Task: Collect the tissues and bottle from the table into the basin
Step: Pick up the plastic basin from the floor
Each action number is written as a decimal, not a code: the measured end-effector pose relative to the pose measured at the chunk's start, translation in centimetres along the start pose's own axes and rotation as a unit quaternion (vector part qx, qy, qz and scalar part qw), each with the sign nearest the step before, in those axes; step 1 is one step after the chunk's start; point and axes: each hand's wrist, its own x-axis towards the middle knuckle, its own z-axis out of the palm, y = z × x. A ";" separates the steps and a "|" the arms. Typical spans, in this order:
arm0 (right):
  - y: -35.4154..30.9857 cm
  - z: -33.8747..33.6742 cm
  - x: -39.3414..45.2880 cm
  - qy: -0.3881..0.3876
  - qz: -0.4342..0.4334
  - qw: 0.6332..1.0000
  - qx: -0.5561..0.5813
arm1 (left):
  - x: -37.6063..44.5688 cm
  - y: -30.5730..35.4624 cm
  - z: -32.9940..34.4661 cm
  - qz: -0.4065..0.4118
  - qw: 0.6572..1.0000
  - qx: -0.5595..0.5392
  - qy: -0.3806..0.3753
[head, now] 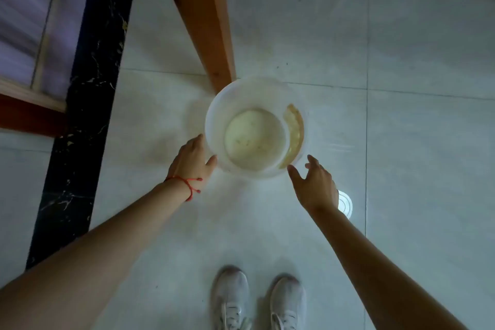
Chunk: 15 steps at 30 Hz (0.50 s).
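1. Basin [214, 126]: a translucent white round tub standing on the pale tiled floor [401, 142], just beside the foot of a wooden table leg [209, 35]; a yellowish curved strip lies inside against its right wall.
2. Left hand [190, 161]: fingers spread, resting against the basin's left rim; a red string bracelet [187, 182] circles the wrist.
3. Right hand [316, 185]: fingers open, thumb tip close to the basin's near right rim; contact cannot be told.
4. White sneakers [257, 300]: at the bottom edge, well apart from the basin.
5. Dark marble strip [85, 104]: runs along the left.
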 end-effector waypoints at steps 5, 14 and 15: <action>-0.2 1.4 2.1 0.006 0.044 0.993 0.111 | 1.9 0.0 1.2 -0.028 0.996 -0.082 0.025; 0.2 1.8 2.8 0.030 0.065 0.972 0.222 | 2.2 0.6 1.0 -0.085 0.975 -0.196 0.057; 0.4 1.6 2.6 0.034 0.066 0.971 0.225 | 1.9 0.6 0.9 -0.088 0.971 -0.213 0.057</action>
